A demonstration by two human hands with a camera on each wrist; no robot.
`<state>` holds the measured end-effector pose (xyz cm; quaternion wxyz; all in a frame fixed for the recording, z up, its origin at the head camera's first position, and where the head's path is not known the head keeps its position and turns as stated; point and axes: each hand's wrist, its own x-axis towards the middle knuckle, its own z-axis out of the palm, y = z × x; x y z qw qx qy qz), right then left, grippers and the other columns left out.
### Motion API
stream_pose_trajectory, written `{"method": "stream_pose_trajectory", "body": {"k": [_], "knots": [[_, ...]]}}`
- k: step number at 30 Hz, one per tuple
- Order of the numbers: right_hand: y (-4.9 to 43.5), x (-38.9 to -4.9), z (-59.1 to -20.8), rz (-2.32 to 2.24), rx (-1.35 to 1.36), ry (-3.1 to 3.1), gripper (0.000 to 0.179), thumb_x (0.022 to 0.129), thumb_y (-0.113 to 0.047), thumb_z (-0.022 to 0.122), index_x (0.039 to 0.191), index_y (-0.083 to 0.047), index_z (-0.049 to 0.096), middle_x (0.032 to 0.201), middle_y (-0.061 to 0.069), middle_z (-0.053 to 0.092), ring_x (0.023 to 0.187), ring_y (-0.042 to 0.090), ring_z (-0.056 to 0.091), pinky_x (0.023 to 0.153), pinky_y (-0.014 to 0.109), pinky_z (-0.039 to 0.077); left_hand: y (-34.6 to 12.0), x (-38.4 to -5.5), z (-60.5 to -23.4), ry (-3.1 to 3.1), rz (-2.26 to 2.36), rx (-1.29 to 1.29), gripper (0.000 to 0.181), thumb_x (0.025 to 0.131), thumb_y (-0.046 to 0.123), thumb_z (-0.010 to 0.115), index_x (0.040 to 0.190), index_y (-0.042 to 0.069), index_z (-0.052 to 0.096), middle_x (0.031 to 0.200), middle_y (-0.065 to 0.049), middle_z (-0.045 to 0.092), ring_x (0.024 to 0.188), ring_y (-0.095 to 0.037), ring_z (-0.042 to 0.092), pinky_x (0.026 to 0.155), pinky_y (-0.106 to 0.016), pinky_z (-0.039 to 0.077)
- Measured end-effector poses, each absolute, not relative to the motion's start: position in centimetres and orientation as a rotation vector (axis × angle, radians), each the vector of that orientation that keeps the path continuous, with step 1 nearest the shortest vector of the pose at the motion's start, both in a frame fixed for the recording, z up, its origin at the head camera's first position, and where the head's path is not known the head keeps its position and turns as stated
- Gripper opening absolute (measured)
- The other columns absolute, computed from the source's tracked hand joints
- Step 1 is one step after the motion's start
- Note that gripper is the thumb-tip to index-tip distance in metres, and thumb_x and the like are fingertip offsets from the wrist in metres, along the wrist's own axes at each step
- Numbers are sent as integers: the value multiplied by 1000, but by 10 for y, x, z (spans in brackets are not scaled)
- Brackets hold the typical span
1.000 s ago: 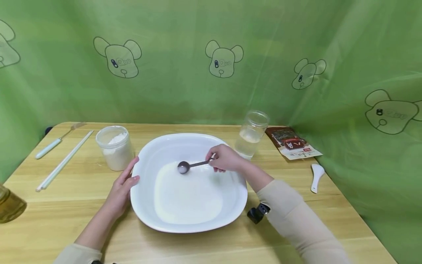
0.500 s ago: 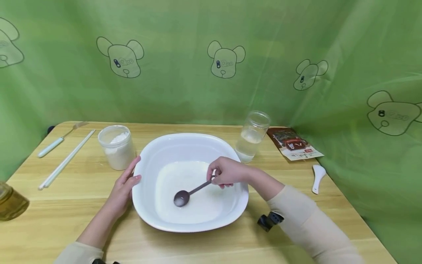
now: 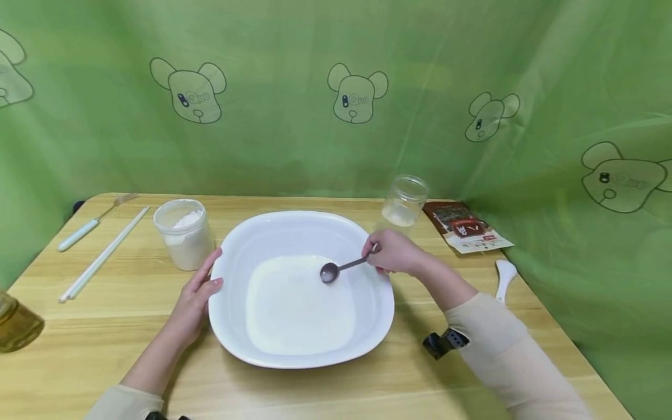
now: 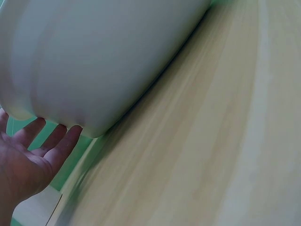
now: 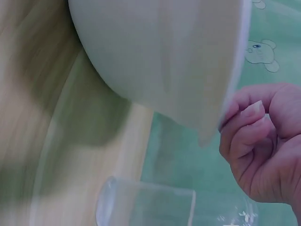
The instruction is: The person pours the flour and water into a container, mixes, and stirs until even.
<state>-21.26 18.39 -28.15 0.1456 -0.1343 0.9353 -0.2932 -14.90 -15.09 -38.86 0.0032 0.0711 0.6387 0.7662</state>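
A large white basin stands in the middle of the table with a shallow, whitish liquid over its floor. My right hand pinches the handle end of a dark measuring spoon, whose bowl hangs over the right part of the liquid. In the right wrist view the fingers of that hand curl beside the rim; the spoon is hidden there. Against the basin's left side lies my left hand, thumb at the rim. Its spread, fairly straight fingers touch the outer wall in the left wrist view.
A jar of white powder stands left of the basin. Chopsticks and a blue-handled brush lie farther left, near an amber jar. At right are a glass of clear liquid, a brown packet and a white spoon.
My right hand first drew the measuring spoon toward the front of the basin, then carried it back and to the right. My left hand has stayed at the basin's side.
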Motion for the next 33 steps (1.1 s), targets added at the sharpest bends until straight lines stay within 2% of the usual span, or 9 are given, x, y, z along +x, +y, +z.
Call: {"method": "stream_pose_trajectory", "body": {"k": [8, 15, 25, 29, 33], "knots": [[144, -227, -302, -1018, -420, 2612, 14, 74, 4, 51, 85, 1, 60, 50, 7, 53, 38, 12, 41, 35, 19, 34, -151, -149, -390, 1991, 2408, 243, 52, 89, 14, 45, 137, 16, 25, 139, -16, 17, 95, -7, 51, 73, -25, 48], [122, -217, -309, -1034, -503, 2443, 10, 77, 2, 53, 83, -3, 60, 50, 8, 52, 38, 12, 40, 35, 20, 32, -151, -148, -390, 2006, 2403, 246, 52, 89, 15, 45, 137, 16, 25, 139, -15, 17, 97, -7, 50, 74, -25, 47], [157, -197, -289, -846, -556, 2477, 12, 73, 3, 53, 78, -4, 60, 47, 5, 50, 37, 11, 38, 34, 18, 30, -151, -149, -390, 2003, 2404, 220, 52, 89, 15, 45, 137, 17, 26, 138, -16, 20, 95, -7, 51, 73, -26, 48], [176, -197, -280, -796, -520, 2556, 14, 69, 6, 51, 75, -3, 60, 45, 4, 48, 37, 12, 40, 34, 18, 30, -151, -149, -390, 1994, 2402, 227, 52, 89, 14, 44, 137, 17, 25, 139, -15, 19, 95, -7, 50, 73, -26, 48], [185, -202, -274, -726, -465, 2667, 14, 70, 5, 49, 77, -2, 59, 46, 4, 48, 38, 14, 41, 35, 20, 32, -152, -150, -390, 2003, 2402, 227, 52, 89, 15, 45, 137, 17, 25, 139, -16, 18, 96, -7, 50, 74, -25, 47]]}}
